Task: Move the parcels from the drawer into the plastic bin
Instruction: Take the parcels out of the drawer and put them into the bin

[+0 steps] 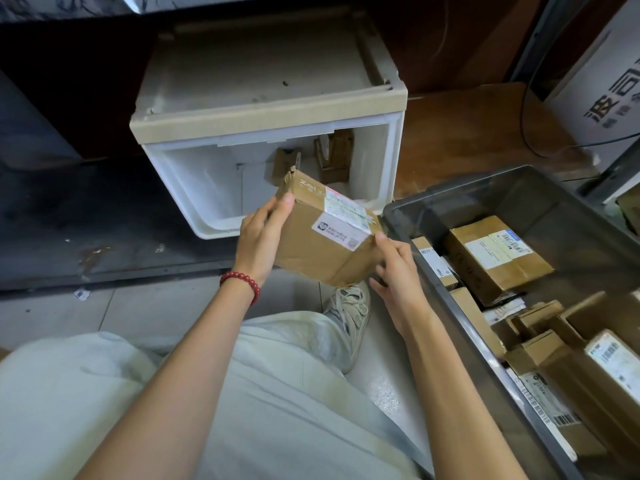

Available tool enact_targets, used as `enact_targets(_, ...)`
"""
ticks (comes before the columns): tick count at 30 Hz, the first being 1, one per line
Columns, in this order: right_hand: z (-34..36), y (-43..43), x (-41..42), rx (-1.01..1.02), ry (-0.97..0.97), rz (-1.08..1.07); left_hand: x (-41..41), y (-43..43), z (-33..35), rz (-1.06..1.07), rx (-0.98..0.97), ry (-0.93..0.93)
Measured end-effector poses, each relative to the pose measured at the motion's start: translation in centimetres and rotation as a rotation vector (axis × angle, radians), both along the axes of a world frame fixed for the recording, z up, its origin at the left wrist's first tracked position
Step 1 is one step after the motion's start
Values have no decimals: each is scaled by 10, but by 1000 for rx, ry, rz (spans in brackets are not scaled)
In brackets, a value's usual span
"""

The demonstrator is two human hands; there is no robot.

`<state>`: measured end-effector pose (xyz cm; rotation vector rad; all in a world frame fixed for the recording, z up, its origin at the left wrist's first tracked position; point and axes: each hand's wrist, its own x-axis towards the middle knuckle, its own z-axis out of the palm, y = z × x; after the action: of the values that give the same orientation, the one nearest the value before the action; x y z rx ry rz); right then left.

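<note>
Holding a brown cardboard parcel with white shipping labels between both hands, I have it tilted in the air, just in front of the white plastic drawer and just left of the dark grey plastic bin. My left hand grips the parcel's left end, with the thumb lying over the top edge and the fingers hidden behind the box. My right hand takes the near right corner, thumb on the upper face and fingers curled towards the underside. A red bead bracelet circles my left wrist.

The drawer stands open on the floor beyond the parcel. At its far right a few small brown cardboard boxes lean against the back wall.

The bin sits to the right and holds a jumble of brown parcels, among them a larger labelled box near its far end.

Below the held parcel I see my pale laced shoe on the light floor tiles, and my pale trousers fill the near part of the view.
</note>
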<state>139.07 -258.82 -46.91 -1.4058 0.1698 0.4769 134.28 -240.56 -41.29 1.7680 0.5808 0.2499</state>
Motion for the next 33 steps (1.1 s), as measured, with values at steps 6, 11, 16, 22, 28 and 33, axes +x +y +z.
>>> enact_targets(6,4,3,2,32,-42,9,-7,4,-8,50,-37,56)
enact_targets(11,2,4,2,2,-72,-31,-8,6,-10,74,54,97)
enact_targets(16,1,3,2,11,37,-39,-5,5,-12,77,150,134)
enact_targets(22,1,-2,4,49,21,60,-4,8,-12,14,44,88)
enact_targets(28,0,1,5,19,-26,23,-6,6,-9,44,57,46)
enact_targets(33,0,0,1,98,41,7,-6,4,-7,70,44,17)
